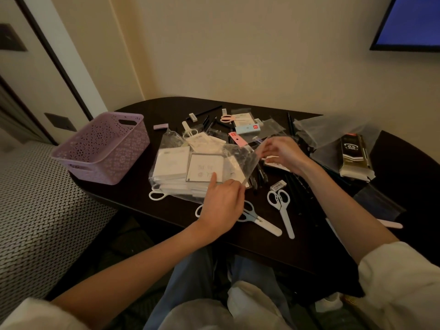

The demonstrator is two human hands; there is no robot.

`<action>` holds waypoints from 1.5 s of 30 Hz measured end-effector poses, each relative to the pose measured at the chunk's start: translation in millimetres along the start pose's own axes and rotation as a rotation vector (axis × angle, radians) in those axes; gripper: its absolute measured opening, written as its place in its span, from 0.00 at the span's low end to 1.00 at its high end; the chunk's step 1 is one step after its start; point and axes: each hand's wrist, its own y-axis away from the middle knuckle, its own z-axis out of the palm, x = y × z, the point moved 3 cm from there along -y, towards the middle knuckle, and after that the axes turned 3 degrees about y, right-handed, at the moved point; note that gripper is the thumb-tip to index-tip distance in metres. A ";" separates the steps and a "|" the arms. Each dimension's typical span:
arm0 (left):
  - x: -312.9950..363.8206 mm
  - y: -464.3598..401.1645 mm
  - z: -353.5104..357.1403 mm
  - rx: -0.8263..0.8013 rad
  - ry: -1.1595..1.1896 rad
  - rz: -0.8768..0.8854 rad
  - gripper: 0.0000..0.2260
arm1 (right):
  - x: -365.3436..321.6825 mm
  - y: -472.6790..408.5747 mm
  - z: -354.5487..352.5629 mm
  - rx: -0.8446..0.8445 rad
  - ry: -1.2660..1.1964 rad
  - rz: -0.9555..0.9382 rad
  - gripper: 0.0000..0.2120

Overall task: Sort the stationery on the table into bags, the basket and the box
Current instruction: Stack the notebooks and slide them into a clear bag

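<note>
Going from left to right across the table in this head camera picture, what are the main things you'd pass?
Purple basket → clear bag of white notepads, held by the left hand and right hand → white scissors → black pen box.

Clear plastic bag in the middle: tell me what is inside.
The clear plastic bag holds white notepads, stacked flat. Lower layers are hidden, so the count stays unclear.
</note>
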 end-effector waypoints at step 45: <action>-84.2 2.6 -38.5 -0.012 -0.002 -0.553 0.51 | -4.3 -39.3 64.9 0.029 0.026 0.165 0.28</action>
